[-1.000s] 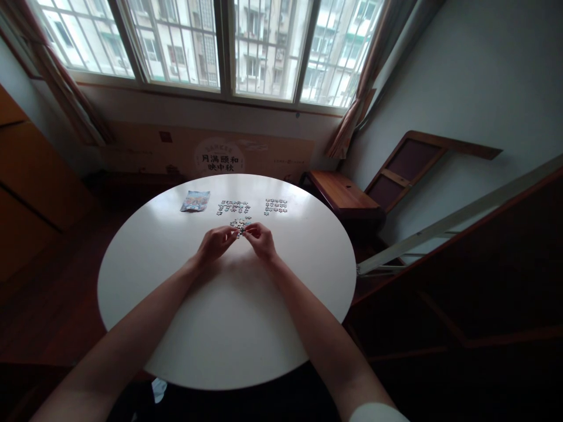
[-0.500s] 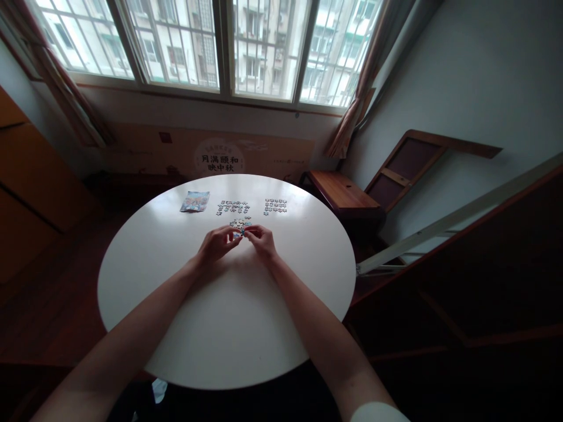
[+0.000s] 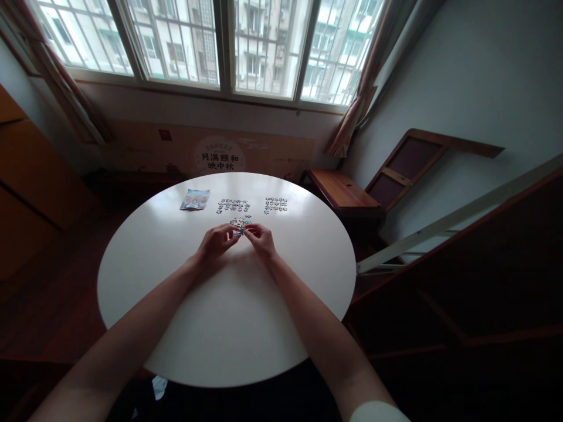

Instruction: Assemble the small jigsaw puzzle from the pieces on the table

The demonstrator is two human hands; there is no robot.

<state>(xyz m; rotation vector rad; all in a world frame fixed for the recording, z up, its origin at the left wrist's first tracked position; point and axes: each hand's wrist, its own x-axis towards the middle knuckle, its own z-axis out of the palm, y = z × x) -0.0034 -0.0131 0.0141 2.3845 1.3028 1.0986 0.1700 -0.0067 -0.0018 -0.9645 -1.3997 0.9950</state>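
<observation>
Both my hands meet near the middle of a round white table [image 3: 229, 316]. My left hand [image 3: 214, 241] and my right hand [image 3: 261, 240] are closed in pinches, fingertips together on small jigsaw pieces [image 3: 240, 231] held between them. Just beyond my fingers lies a small cluster of joined puzzle pieces [image 3: 241, 221]. Farther back are two groups of loose pieces, one [image 3: 233, 206] at centre and one [image 3: 275, 204] to its right. A small printed picture card [image 3: 194, 199] lies at the back left.
A wide barred window [image 3: 211, 41] with curtains fills the far wall, above a printed cardboard panel [image 3: 220, 155]. A wooden bench [image 3: 341, 190] and a leaning wooden frame [image 3: 413, 161] stand to the right. A long pale bar [image 3: 457, 217] slants down toward the table's right edge.
My hands stay pinched together over the same spot, with only slight finger movement. The view has shifted a little.
</observation>
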